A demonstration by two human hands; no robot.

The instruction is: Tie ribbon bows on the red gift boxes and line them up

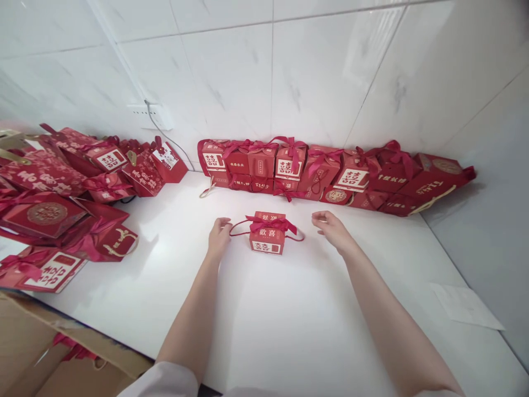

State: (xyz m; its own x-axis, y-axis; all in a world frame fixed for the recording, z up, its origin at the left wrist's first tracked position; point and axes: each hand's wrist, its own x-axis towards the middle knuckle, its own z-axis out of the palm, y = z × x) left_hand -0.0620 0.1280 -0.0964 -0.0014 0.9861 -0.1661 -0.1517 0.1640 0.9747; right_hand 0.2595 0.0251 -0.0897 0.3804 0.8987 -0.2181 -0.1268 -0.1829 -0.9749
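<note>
A small red gift box (266,241) stands upright on the white table, with white and gold Chinese lettering on it. A dark pink ribbon bow (270,223) lies across its top, and a thin red cord handle (295,239) loops out at both sides. My left hand (219,236) is at the end of the left loop, fingers loosely curved; whether it touches the cord I cannot tell. To the right of the box, my right hand (333,229) hovers apart from the cord, its fingers slightly bent and holding nothing.
Similar red boxes (289,168) stand stacked in a row along the tiled wall. More red boxes and bags (53,212) are piled at the left. A white sheet (467,304) lies at the right edge, and a cardboard box (82,380) is below the table's left edge.
</note>
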